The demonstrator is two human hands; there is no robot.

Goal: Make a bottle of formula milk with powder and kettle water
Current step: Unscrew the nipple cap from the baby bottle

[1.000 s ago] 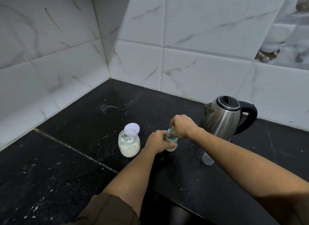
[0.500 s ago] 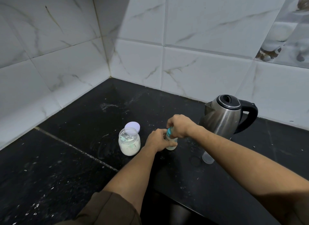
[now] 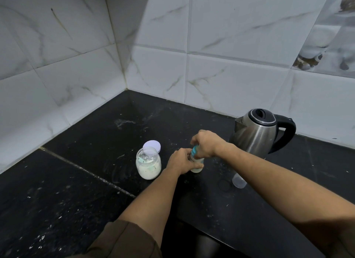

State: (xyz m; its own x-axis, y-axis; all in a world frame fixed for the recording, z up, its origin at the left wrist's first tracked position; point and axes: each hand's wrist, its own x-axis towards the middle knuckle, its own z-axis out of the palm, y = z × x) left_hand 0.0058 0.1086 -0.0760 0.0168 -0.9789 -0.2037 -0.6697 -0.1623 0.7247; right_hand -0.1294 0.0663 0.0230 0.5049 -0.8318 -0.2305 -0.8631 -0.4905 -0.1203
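A small baby bottle [image 3: 197,166] with milky liquid at its bottom stands upright on the black counter [image 3: 96,142]. My left hand [image 3: 180,161] wraps around its body. My right hand [image 3: 206,142] grips its teal screw ring [image 3: 194,151] from above; the teat is hidden under the hand. An open clear jar of white formula powder [image 3: 148,165] stands just left of the bottle, with its pale lilac lid [image 3: 152,145] lying behind it. The steel kettle [image 3: 255,134] with a black handle stands to the right, lid shut.
A clear plastic bottle cap [image 3: 239,182] stands on the counter in front of the kettle, partly behind my right forearm. White tiled walls meet in a corner at the back left. Powder specks dot the counter. The counter's front edge drops off below my arms.
My right hand has turned slightly on the teal ring, wrist shifting a little. The bottle, jar and kettle stay in place.
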